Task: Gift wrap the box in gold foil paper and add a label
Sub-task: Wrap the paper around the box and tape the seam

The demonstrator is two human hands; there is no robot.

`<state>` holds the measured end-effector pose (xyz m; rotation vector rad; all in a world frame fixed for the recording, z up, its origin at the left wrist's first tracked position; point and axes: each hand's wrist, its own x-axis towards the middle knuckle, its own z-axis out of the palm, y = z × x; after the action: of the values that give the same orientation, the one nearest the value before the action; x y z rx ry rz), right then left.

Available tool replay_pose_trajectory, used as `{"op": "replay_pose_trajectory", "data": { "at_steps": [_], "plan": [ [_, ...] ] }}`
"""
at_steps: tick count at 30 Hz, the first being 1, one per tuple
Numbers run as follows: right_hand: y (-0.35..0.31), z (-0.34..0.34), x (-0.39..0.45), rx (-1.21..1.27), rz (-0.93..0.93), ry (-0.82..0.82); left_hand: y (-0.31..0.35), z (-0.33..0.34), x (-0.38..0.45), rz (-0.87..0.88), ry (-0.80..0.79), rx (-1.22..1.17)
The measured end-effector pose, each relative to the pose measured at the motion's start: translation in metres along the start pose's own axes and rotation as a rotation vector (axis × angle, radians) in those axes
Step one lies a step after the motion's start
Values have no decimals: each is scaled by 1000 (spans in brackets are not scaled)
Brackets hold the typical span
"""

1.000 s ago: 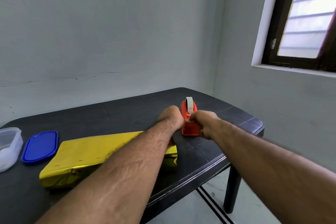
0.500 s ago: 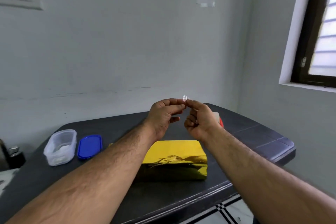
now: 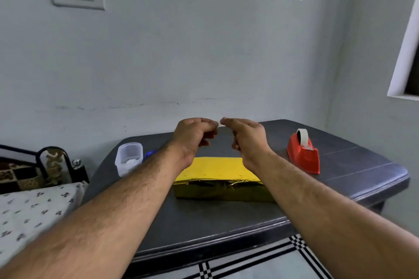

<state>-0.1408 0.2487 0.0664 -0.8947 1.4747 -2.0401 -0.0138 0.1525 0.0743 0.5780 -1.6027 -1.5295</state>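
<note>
The flat rectangular box wrapped in gold foil paper (image 3: 216, 171) lies on the dark grey plastic counter (image 3: 226, 222), its near long side facing the person, where the foil looks creased and folded over rather than smoothly closed. Above and just behind it both hands are raised with fingertips nearly meeting: the left hand (image 3: 192, 136) and the right hand (image 3: 246, 137) each have thumb and forefinger curled in a pinch, and a small pale sliver shows between them, most likely a short strip of clear tape (image 3: 220, 123), though it is too small and faint to be sure. If it is tape, the main risk is that so short a strip curls back and sticks to itself or to a finger before it reaches the foil; a slack hold would do that. Laid crooked, it would miss the seam and leave the fold to spring open, and lifting it off again could tear or scuff the thin foil. No label is visible anywhere. The red plastic tape dispenser (image 3: 303, 154) stands well to the right of the box, and the clear plastic tub (image 3: 129, 157) to the left, both within sweep of a forearm.
</note>
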Motion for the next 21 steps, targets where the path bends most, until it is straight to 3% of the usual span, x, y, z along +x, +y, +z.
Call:
{"op": "replay_pose_trajectory", "data": {
  "at_steps": [5,9,11,14,21],
  "plan": [
    [25,-21,-4,-545,-233,1,-5,-50,-7,-186,24,46],
    [42,-46,-10,-1155,-329,-427,-22,-73,-14,-250,-151,132],
    [49,-52,-17,-1349,-426,-531,-31,-76,-13,-265,-209,131],
    [61,-57,-24,-1465,-517,-608,-39,-75,-6,-312,-277,129],
    [88,-66,-21,-1376,-552,-588,-43,-63,17,-443,-419,397]
  ]
}}
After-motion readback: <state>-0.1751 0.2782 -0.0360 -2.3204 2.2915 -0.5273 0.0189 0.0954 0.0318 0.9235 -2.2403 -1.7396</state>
